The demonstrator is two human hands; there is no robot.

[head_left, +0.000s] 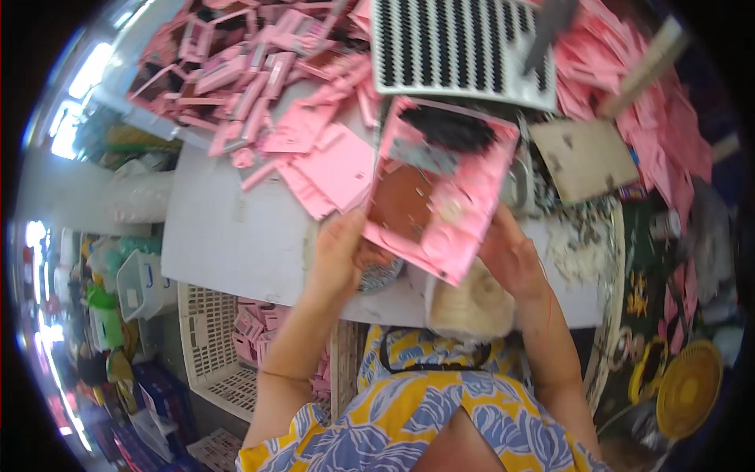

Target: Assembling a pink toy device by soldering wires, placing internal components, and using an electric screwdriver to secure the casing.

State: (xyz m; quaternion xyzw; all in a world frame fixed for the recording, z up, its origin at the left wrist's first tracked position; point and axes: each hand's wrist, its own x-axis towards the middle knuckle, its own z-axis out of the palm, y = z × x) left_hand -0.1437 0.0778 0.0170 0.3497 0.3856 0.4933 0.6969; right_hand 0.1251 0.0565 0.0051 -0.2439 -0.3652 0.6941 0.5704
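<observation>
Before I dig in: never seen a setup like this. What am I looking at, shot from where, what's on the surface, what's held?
No machine here: these are a person's bare hands. The only picture comes from a fisheye camera worn on the head, looking down, so straight edges bend near the rim.

The left hand holds a shallow, open pink box by its lower-left corner, tilted above the pale table. The right hand is at its right edge; whether it grips or only steadies isn't clear. A fluffy black piece shows inside.

Toward the back lie heaped pink pieces and a white slotted tray. A white crate sits lower down, with more pink pieces inside.
</observation>
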